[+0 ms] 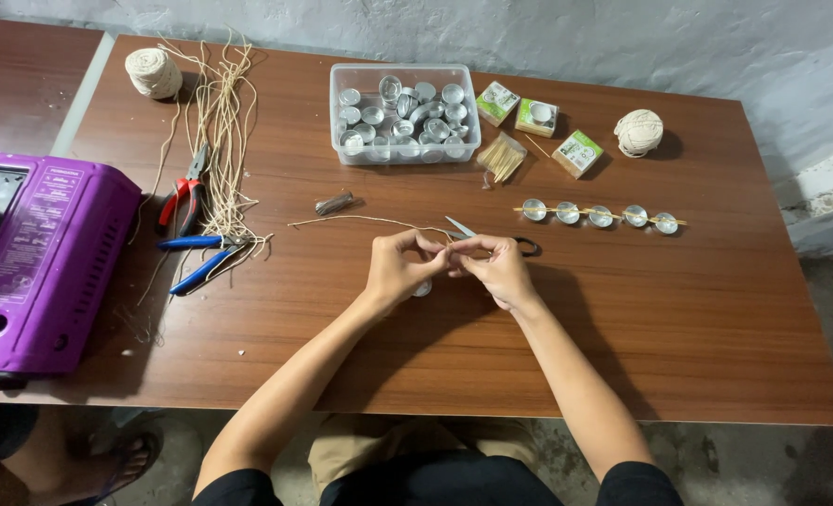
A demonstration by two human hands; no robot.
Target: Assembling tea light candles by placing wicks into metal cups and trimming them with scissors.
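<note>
My left hand (398,267) and my right hand (499,270) meet over the middle of the brown table (678,347), fingertips pinched together. A thin cream string (351,220) runs from my fingers out to the left across the table. A small round metal cup (423,289) peeks out below my left hand; which hand holds it is hidden. Scissors (460,228) lie just behind my hands, their black handle showing past my right hand.
A clear tub of metal cups (404,114) stands at the back. Right of it: small boxes (576,153), toothpicks (502,156), a twine ball (638,131), a row of cups on sticks (600,215). Left: loose string (221,131), another twine ball (153,72), red pliers (185,197), blue pliers (196,255), purple stove (37,262).
</note>
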